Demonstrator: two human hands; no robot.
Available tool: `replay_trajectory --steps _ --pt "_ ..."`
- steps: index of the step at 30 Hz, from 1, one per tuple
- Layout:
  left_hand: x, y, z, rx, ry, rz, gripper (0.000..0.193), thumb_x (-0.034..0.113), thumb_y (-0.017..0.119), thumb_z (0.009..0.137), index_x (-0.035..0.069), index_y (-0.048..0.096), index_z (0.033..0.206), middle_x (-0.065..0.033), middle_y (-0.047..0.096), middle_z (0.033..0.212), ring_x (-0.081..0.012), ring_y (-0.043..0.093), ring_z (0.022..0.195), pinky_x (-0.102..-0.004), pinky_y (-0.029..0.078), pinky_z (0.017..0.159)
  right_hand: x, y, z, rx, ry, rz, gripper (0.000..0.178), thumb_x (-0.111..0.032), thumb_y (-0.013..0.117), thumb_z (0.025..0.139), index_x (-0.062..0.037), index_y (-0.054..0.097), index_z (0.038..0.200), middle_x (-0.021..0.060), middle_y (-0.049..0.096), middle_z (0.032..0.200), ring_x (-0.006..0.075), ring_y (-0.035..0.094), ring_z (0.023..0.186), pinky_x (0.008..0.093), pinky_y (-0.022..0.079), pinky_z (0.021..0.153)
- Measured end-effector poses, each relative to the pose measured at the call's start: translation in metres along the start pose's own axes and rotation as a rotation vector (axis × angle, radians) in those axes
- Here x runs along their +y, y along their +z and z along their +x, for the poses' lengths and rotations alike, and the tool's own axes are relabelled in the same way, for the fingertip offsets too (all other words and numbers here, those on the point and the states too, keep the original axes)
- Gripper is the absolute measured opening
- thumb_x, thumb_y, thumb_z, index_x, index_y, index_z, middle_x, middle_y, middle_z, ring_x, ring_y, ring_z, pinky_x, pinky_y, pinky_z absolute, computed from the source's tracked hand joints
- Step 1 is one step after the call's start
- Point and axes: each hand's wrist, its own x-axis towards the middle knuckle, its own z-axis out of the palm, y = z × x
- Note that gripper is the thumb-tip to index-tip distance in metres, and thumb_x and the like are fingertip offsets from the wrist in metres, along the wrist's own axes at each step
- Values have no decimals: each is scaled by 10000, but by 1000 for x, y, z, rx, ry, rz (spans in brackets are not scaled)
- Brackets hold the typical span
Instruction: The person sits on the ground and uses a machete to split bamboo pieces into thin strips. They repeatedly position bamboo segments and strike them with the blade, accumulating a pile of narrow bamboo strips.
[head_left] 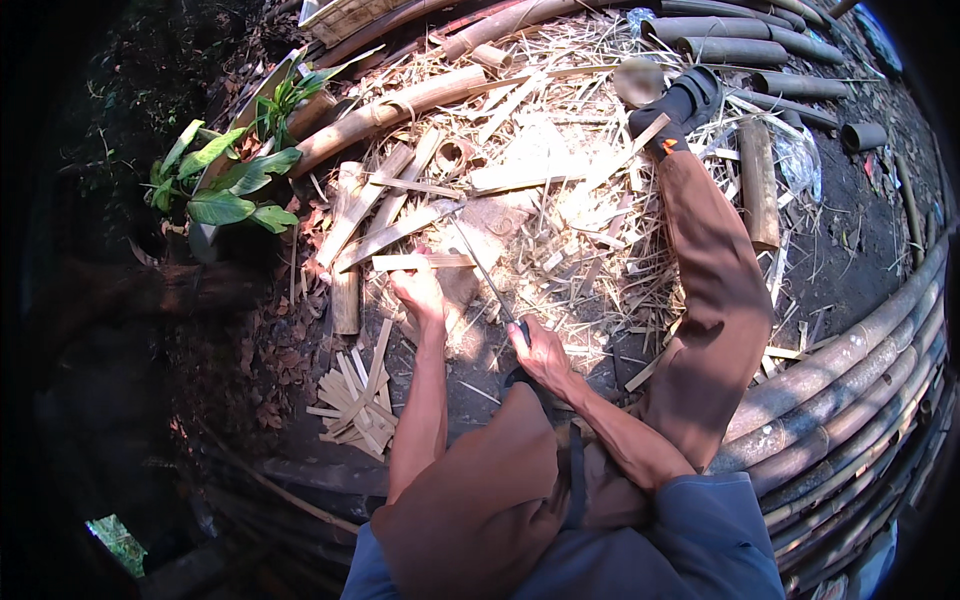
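My left hand (420,288) is closed on a short flat bamboo strip (450,261), held crosswise over the litter of shavings. In my right hand (543,352) is the dark handle of a long-bladed knife (484,268). Its narrow blade slants up and to the left, passing by the right end of the strip; whether the two touch I cannot tell. Beyond my hands, split bamboo pieces (398,236) lie across one another. A pile of cut bamboo strips (358,408) rests on the ground left of my left forearm.
Bamboo shavings (600,220) cover the ground ahead. My right leg (710,270) stretches forward along the right. Long bamboo poles (840,375) curve along the lower right; cut bamboo tubes (735,52) lie at the far right. A leafy plant (225,185) grows at the left beside a thick bamboo pole (390,112).
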Motion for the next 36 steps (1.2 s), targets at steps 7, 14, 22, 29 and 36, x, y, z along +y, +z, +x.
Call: replay_trajectory --steps 7,14,22,29,36 --pt "-19 12 -33 29 6 63 315 79 522 947 3 381 1218 -163 567 1198 -245 594 1016 -418 522 797 17 6 1 37 -97 -208 371 -394 519 962 -25 487 963 258 596 662 474 606 661 532 462 597" --pt "3 14 -40 23 30 -228 378 33 448 961 80 302 1307 -190 515 1282 -310 564 1166 -479 506 872 19 -7 2 -28 89 -220 417 -428 527 956 -12 496 939 279 594 721 465 601 685 518 444 621" --pt "-17 -4 -23 202 -180 -233 490 84 575 952 147 282 1340 -96 513 1112 -227 565 980 -544 485 934 16 -5 12 -211 448 537 435 -478 449 998 -60 515 894 -2 452 584 90 430 431 257 376 398" --pt "-34 -1 -21 265 -144 -252 489 44 616 927 117 355 1334 -106 539 1153 -226 582 995 -540 513 883 16 0 -1 -27 103 15 407 -400 506 975 1 503 907 180 567 666 359 563 579 453 437 570" --pt "-37 3 -38 105 -116 -398 299 159 520 996 70 462 1276 -152 589 1122 -280 607 1025 -459 519 865 3 -5 0 -28 -42 -307 367 -405 515 968 -40 480 963 247 601 697 464 606 715 520 457 619"
